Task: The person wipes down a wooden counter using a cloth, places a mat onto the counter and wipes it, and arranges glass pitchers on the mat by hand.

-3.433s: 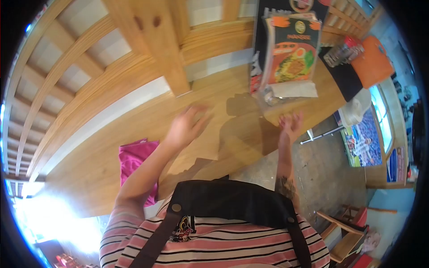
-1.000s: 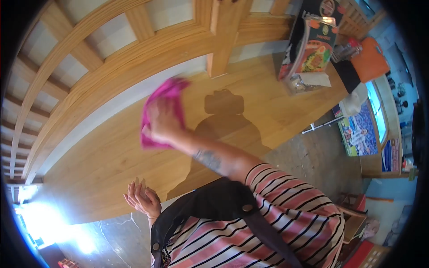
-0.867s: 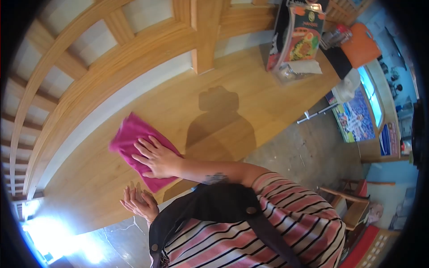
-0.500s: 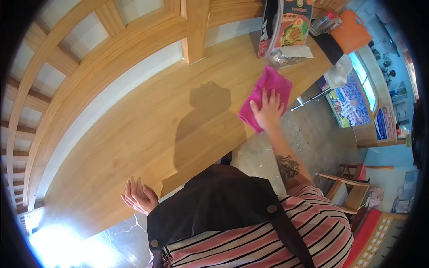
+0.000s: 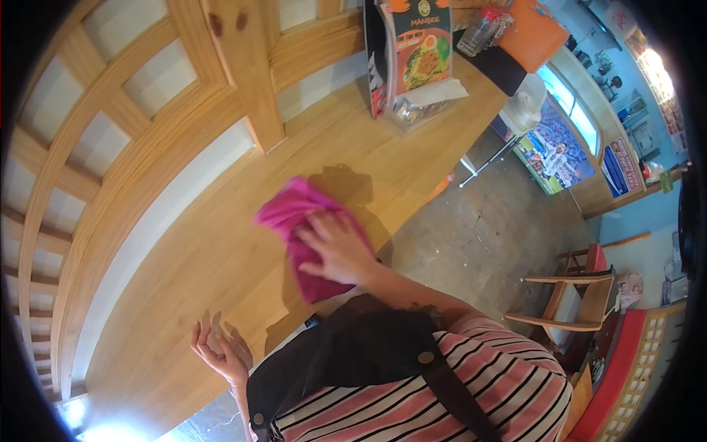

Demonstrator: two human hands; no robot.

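A magenta cloth (image 5: pixel 305 243) lies bunched on the wooden table (image 5: pixel 191 272), near the edge closest to my body. My right hand (image 5: pixel 333 247) presses down on the cloth from above, palm down, with its fingers spread rather than wrapped round it. At the lower left, my left hand (image 5: pixel 221 352) is held up near the table's front edge, fingers apart and nothing in it. Whether it touches the table I cannot tell.
At the table's far end stand a menu holder (image 5: pixel 421 55), a clear container with white paper (image 5: pixel 423 107) and a glass jar (image 5: pixel 479 33). A wooden lattice partition (image 5: pixel 132 118) borders the far side. A wooden chair (image 5: pixel 567 309) stands on the floor to the right.
My right hand has swept the cloth left and towards me along the table. My view has shifted. The left hand stays near the table's front edge, its fingers now further apart.
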